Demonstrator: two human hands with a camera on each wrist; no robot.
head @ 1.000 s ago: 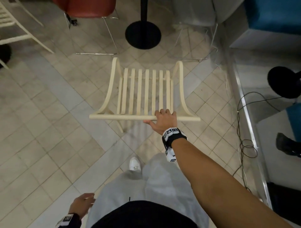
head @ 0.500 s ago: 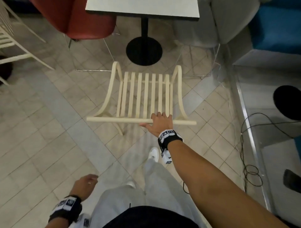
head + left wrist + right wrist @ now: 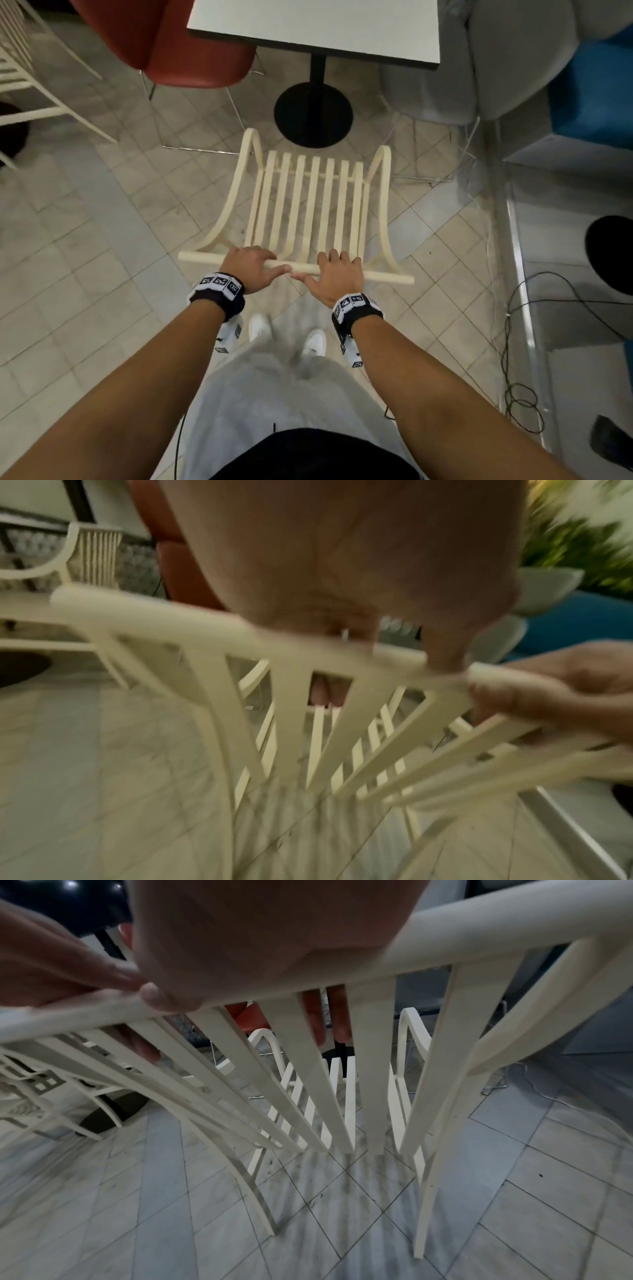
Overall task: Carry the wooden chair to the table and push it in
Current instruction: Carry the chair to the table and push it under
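The cream wooden slatted chair (image 3: 310, 205) stands on the tiled floor just short of the white table (image 3: 315, 27), facing its black round base (image 3: 313, 114). Both my hands grip the chair's top rail side by side: my left hand (image 3: 251, 269) left of centre, my right hand (image 3: 337, 274) right of centre. Fingers curl over the rail's far side and the thumbs lie along its near edge. In the left wrist view my left hand (image 3: 359, 631) wraps the rail (image 3: 164, 615). In the right wrist view my right hand (image 3: 257, 969) wraps the rail (image 3: 479, 926), its fingertips showing between the slats.
A red chair (image 3: 178, 41) stands at the table's left and a grey chair (image 3: 513, 68) at its right. Another cream chair (image 3: 20, 85) sits far left. A blue seat (image 3: 596, 85), a metal floor strip (image 3: 517, 274) and loose cables (image 3: 513, 377) lie to the right.
My left hand rose from my side and took hold of the top rail beside the right hand. The chair and I have come closer to the table.
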